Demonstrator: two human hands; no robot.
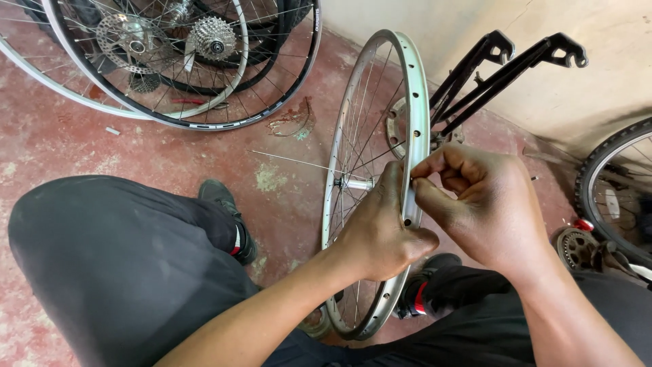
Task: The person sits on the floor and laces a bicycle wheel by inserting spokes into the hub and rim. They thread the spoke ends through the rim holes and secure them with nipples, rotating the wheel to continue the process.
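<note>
I saw the silver wheel rim (415,102) standing upright on the red floor (81,143) between the person's knees, its hub (352,183) to the left. My left hand (380,228) was wrapped around the rim's near edge, fingers closed on it. My right hand (479,204) pinched something tiny against the rim, too small to tell. A black fork (506,64) leaned on the far wall behind it. More wheels (183,61) lay far left, a tyre (611,183) at right.
</note>
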